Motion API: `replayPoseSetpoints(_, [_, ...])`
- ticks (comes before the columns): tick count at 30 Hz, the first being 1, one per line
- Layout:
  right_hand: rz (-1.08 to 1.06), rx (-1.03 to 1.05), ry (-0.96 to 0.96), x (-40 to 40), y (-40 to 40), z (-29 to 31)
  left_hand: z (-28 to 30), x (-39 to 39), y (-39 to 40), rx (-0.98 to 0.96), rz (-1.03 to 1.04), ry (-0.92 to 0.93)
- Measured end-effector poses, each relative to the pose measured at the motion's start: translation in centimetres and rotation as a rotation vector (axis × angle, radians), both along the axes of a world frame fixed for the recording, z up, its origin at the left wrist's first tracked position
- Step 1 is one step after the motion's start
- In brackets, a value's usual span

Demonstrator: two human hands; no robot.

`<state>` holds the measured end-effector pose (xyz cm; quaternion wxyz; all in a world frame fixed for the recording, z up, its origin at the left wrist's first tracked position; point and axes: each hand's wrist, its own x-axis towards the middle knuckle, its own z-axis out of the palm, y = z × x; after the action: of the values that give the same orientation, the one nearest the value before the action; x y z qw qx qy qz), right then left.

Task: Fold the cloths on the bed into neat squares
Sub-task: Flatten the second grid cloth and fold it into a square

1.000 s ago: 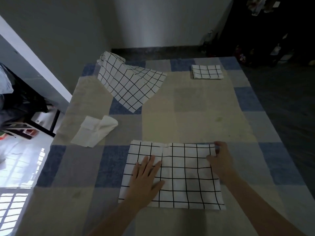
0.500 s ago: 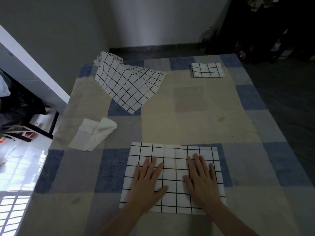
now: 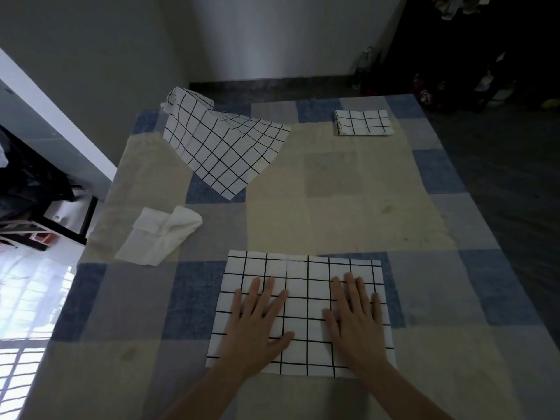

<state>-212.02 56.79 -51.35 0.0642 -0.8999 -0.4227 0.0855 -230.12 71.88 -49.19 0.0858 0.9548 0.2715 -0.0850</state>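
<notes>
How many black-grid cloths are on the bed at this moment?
3: one flat under both hands near the front edge, one rumpled at the far left, one folded small at the far right. A plain white cloth lies left.

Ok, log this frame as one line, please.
step: flattening near cloth | left hand: flat on it | right hand: flat on it | done: folded cloth | pending: grid cloth, white cloth
</notes>
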Motion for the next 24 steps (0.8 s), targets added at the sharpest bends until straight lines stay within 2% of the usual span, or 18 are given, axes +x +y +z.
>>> replayPoseSetpoints(24, [-0.008,0.007,-0.006,-0.5,-0.2,0.2,0.2,-0.4,0.3,0.007,-0.026,0.012])
